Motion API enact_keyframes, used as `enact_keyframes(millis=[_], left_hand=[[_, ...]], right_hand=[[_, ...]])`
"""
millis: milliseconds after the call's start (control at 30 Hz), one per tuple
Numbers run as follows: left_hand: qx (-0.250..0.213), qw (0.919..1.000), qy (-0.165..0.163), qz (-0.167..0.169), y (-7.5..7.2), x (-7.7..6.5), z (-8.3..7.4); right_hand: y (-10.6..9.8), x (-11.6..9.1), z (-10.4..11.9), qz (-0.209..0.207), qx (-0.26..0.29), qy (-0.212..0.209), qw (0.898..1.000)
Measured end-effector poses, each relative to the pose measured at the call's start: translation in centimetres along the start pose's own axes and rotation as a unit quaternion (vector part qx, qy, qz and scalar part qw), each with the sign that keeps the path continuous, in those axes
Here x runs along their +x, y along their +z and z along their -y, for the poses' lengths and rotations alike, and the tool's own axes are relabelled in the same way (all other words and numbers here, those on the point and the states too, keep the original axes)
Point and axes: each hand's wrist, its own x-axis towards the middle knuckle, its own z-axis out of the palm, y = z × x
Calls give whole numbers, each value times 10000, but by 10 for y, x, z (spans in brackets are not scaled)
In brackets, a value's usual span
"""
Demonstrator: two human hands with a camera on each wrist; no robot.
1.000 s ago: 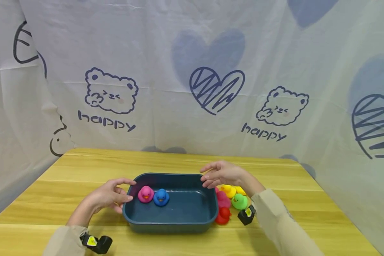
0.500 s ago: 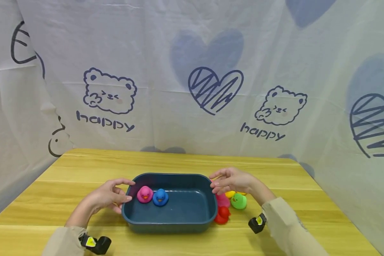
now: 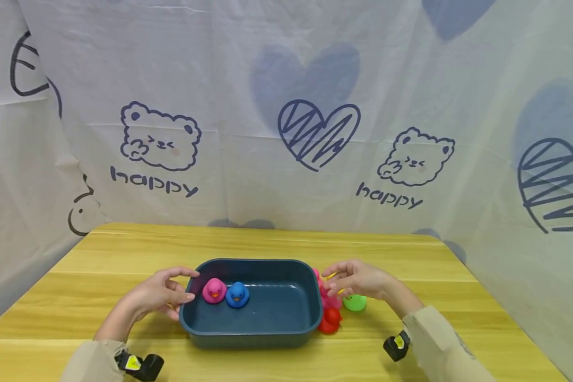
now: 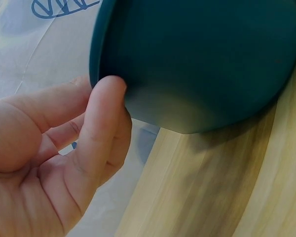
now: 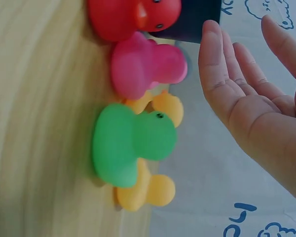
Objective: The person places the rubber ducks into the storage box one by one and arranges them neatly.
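A dark teal plastic basin (image 3: 277,313) stands on the table with a pink rubber duck (image 3: 214,291) and a blue rubber duck (image 3: 237,295) inside, both at its left. My left hand (image 3: 157,293) is at the basin's left end, its thumb and index fingertips right at the rim. Past the basin's right end, my right hand (image 3: 360,280) hovers with bent, spread fingers and nothing in them. Beneath it lie a red duck (image 3: 330,320), a green duck (image 5: 133,145), a pink duck (image 5: 143,66) and yellow ducks (image 5: 147,191), partly hidden by the hand in the head view.
The wooden table (image 3: 148,249) reaches back to a white cloth (image 3: 248,212) printed with bears and hearts. More cloth hangs at both sides. A small black camera (image 3: 396,345) is strapped at the right wrist, another (image 3: 145,367) at the left.
My right hand has moved right and slightly down, from the basin's right rim to over the loose ducks. The left hand keeps its place at the basin, which has not moved on the table.
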Motion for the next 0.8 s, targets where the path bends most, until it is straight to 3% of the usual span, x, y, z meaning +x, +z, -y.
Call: enact_keyframes(millis=[367,800], left_hand=[[16,10000,23,16,-1,0,1],[-10,10000,-12,14,0,0,1]], right_hand=[[3,-11,-9,-271,-507,271,9980],[2,-18,-21,255,-760,89,9967]])
